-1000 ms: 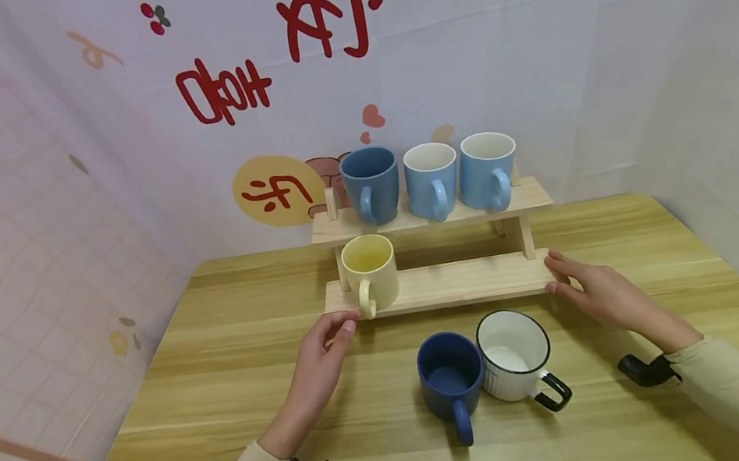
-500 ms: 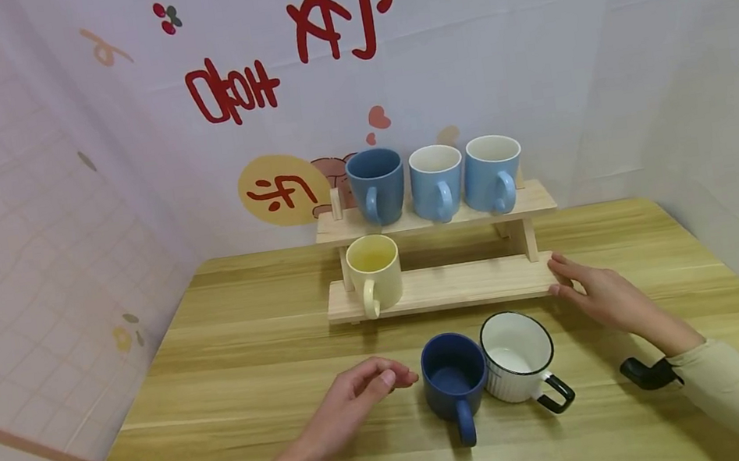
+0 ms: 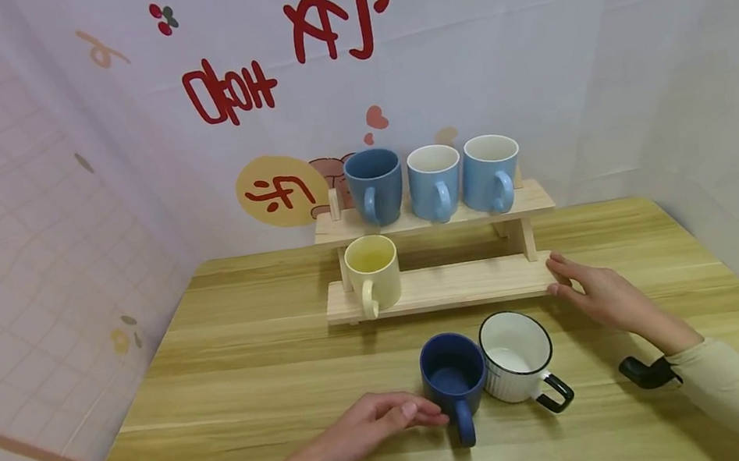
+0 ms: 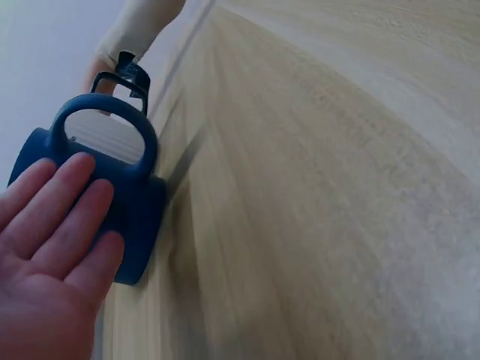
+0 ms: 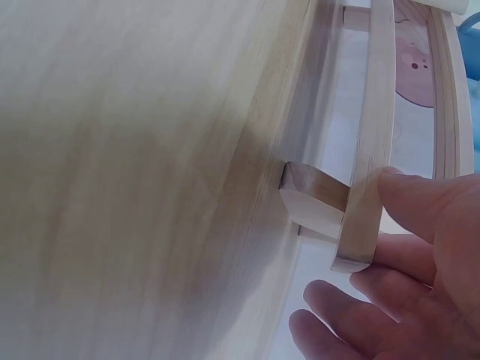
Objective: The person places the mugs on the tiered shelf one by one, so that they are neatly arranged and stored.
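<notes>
My left hand (image 3: 386, 425) is beside the navy blue mug (image 3: 452, 372), fingers extended near its handle. In the left wrist view the fingers (image 4: 79, 202) lie in front of the mug's side; contact cannot be told for certain. A white ribbed mug (image 3: 515, 356) with black rim and handle stands close against the navy mug's right. My right hand (image 3: 602, 296) holds the right end of the lower board of a two-tier wooden shelf (image 3: 476, 281). In the right wrist view its thumb (image 5: 420, 202) is on the board's front edge and a finger is at the end.
The upper board carries a grey-blue mug (image 3: 375, 188) and two light blue mugs (image 3: 435, 183) with white insides. A pale yellow mug (image 3: 374, 273) stands at the lower board's left end. A printed cloth (image 3: 533, 81) hangs behind the wooden table (image 3: 235, 383).
My left hand has left the shelf's lower left corner and moved right and towards me, to the navy mug. My right hand stays on the shelf's end.
</notes>
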Tool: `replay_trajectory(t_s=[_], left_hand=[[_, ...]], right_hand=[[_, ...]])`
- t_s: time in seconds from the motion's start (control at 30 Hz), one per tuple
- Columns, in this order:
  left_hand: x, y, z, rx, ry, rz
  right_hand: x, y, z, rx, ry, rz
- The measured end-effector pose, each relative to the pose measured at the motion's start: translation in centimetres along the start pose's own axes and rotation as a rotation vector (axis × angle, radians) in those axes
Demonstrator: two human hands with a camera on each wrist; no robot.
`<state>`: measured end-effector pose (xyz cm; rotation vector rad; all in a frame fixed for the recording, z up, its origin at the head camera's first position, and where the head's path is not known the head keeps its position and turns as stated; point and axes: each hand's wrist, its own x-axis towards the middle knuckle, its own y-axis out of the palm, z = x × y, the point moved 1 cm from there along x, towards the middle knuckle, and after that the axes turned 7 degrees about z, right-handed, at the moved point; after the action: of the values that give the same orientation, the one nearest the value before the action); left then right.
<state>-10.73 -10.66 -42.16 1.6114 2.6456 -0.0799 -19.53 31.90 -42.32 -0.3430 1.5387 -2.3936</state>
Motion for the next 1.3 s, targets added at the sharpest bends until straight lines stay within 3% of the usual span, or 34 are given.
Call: replay_trajectory(t_s=[0.2,0.5,0.6,0.7,0.9,1.03,1.17,1.3], left_hand=[[1.0,0.8,-0.1,0.011,-0.024,0.126],[2.8,1.6,0.5,-0.113,0.012,0.228],[3.1,1.7,0.7,-0.102,0.008,0.232],[3.1,1.5,0.8,-0.056,-0.006,0.185],[2.6,0.9,0.8,0.028,-0.061,-0.037],[2.3,0.4,0.7,0.076,-0.068,-0.119],[2.0,0.3,0.6,0.044,-0.079,-0.156],[1.4,0.7,0.3,-0.025,-0.124,-0.232]], right_hand=[[0.1,-0.1,0.1,-0.003,-0.002,0.0],[-0.1,0.2,-0.1,0.002,-0.009,0.003],[0.0,0.1,0.0,0.004,-0.012,-0.001],[0.1,0.0,0.0,0.003,-0.011,0.001],[0.2,-0.2,0.0,-0.006,-0.004,0.005],[0.2,-0.4,0.0,-0.009,-0.004,0.004],[0.2,-0.3,-0.1,-0.011,0.0,0.006],[0.1,-0.1,-0.1,-0.004,0.001,0.014]])
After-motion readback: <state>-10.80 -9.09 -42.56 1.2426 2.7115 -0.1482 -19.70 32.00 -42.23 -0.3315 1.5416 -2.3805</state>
